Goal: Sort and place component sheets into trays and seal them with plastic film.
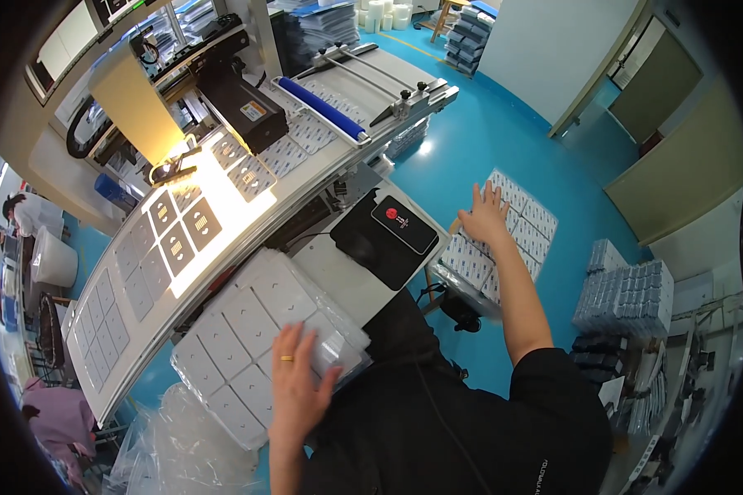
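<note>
My left hand lies open on a stack of light grey panel sheets, marked off in rectangles with small dark arrow marks. A ring is on one finger. The stack, with clear film at its edges, sits between me and the long machine bed. My right arm reaches out to the right, where my right hand rests open, fingers apart, on a pile of sheets with blue-printed white backing. Neither hand is lifting anything.
The machine bed carries more sheets under a bright lamp. A blue roller crosses its far end. Between the piles, a phone lies on a black mat. Clear plastic bags sit lower left; bundled stacks stand on the right floor.
</note>
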The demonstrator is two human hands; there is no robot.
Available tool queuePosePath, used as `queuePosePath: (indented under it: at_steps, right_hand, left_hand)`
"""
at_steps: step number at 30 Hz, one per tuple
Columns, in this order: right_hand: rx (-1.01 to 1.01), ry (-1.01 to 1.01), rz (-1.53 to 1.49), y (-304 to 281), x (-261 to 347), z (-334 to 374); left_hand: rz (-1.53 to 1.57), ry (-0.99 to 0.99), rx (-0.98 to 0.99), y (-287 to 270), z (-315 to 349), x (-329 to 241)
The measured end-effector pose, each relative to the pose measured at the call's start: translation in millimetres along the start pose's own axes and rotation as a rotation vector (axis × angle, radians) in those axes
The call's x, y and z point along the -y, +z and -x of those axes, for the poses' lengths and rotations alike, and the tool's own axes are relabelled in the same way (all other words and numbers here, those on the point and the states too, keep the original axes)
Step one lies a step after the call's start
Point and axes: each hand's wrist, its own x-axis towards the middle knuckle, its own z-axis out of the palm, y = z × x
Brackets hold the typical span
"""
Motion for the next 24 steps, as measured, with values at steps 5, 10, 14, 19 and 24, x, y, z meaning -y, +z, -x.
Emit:
queuePosePath:
  at_steps: [5, 10, 14, 19, 24]
  right_hand:
    - [-0.159, 0.005, -0.074, 4, 4, 13]
    - [-0.244, -0.019, -0.06, 11, 6, 15]
    - [-0.329, -0.049, -0.049, 23, 0, 14]
    - [-0.377, -0.081, -0.158, 38, -16, 0]
    - [-0.44, -0.195, -0.763, 10, 34, 48]
  left_hand:
    - [-0.055, 0.102, 0.109, 25, 0, -10]
    - [-0.151, 0.098, 0.125, 31, 0, -6]
    - [-0.192, 0.104, 0.119, 36, 3, 2]
    - [-0.157, 0.085, 0.096, 32, 7, 2]
    - [-0.133, 0.088, 0.136, 31, 10, 3]
